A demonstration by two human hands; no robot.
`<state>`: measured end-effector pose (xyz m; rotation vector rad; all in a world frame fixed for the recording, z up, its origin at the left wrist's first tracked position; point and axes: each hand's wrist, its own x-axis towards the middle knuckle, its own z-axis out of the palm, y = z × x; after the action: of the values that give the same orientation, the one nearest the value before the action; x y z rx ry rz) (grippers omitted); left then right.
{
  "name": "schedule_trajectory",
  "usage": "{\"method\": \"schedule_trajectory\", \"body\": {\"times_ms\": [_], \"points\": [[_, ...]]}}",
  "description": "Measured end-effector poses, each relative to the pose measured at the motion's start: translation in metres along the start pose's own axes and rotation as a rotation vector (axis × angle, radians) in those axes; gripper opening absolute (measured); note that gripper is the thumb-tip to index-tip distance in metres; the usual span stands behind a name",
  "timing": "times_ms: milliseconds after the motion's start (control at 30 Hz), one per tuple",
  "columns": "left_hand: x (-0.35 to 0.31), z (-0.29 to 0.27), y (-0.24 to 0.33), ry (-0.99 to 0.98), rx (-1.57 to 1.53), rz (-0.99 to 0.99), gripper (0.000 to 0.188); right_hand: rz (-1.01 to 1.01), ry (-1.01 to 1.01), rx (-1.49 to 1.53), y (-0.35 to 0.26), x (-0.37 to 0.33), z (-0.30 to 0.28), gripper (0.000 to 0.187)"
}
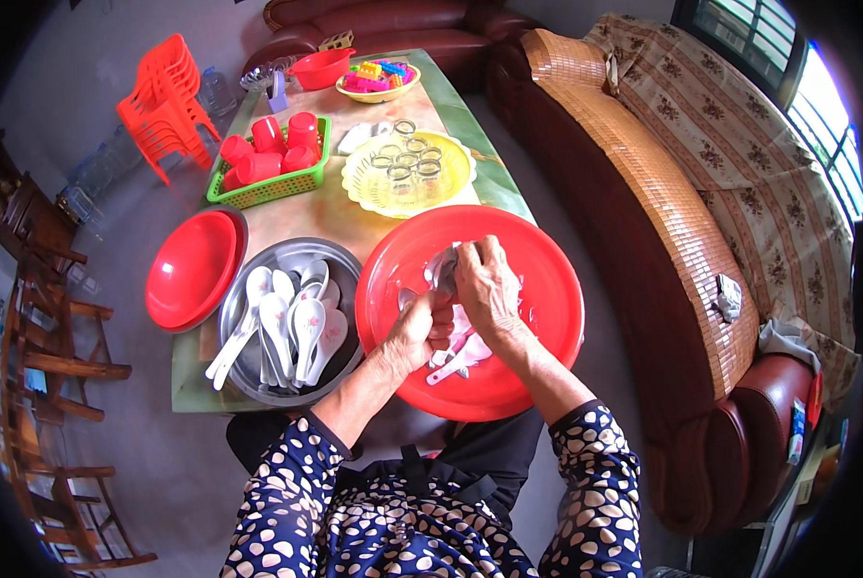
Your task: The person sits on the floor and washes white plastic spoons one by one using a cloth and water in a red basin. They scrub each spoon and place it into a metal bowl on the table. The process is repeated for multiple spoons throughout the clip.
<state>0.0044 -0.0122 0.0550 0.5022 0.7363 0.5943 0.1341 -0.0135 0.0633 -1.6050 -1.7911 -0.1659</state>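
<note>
Over a large red basin [383,260] my two hands work close together. My left hand [424,326] is closed, with a spoon [406,297] at its fingers; the grip hides most of it. Just above it, my right hand [486,287] is closed on a greyish item [442,267], perhaps a cloth or a spoon's bowl; I cannot make out which. Below them in the basin lie a pinkish-white soup spoon [458,358] and several other pieces in water. To the left, a grey metal basin [347,268] holds several white soup spoons [275,313] and some metal ones.
Stacked red bowls [193,270] sit left of the metal basin. Farther back are a green basket [275,190] of red cups, a yellow tray [359,193] with glasses, a bowl of toy blocks [383,94] and a red tub [321,72]. A long sofa [595,241] runs along the right.
</note>
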Motion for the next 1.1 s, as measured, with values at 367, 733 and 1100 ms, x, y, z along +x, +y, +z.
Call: {"method": "schedule_trajectory", "body": {"times_ms": [367, 733, 1100], "points": [[-0.001, 0.003, -0.007, 0.237, 0.264, 0.305, 0.037, -0.055, -0.527, 0.230, 0.032, -0.013, -0.019, 0.011], [0.001, -0.012, -0.003, -0.006, 0.158, 0.331, 0.015, 0.145, -0.422, 0.451, 0.051, -0.006, -0.036, 0.024], [-0.010, -0.003, -0.001, -0.026, 0.089, 0.233, 0.016, 0.084, -0.056, 0.525, -0.006, 0.003, -0.010, 0.023]]}}
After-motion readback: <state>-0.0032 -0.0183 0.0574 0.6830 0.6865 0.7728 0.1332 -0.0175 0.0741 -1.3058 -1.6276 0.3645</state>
